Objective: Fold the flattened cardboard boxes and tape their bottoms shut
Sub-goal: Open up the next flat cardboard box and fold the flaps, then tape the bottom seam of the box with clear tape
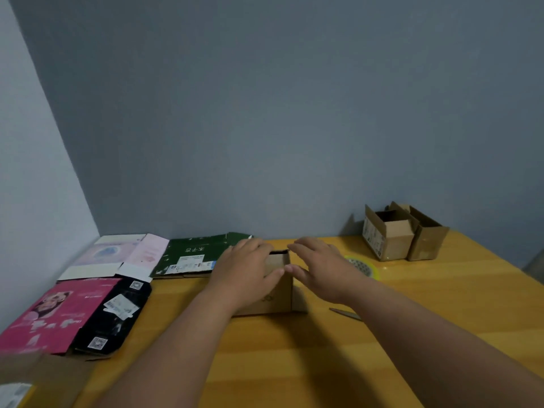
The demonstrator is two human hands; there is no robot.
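Working box three, I judge: two brown boxes (403, 234) stand formed at two o'clock, four flats (188, 256) wait at ten. My left hand (247, 275) presses the center box (278, 285) on the counter (294, 363); right hand (319, 267) flat, fingers straight.

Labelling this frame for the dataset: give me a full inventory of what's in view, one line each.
brown box being worked: 1, brown cardboard, table centre, between the hands
assembled boxes: 2, brown, standing side by side at far right by the wall, top flaps open
green flat box: 1, dark green with white labels, far edge by the wall
pale flat boxes: 2, pale pink and white, far left corner
magenta flat box: 1, near left
black flat box: 1, black with white labels, beside the magenta one
tape roll: 1, yellow-green rim, behind the right wrist
thin tool: 1, type unclear, right of the worked box
table: 1, yellow wood
hands: left hand and right hand, fingers straight, over the worked box
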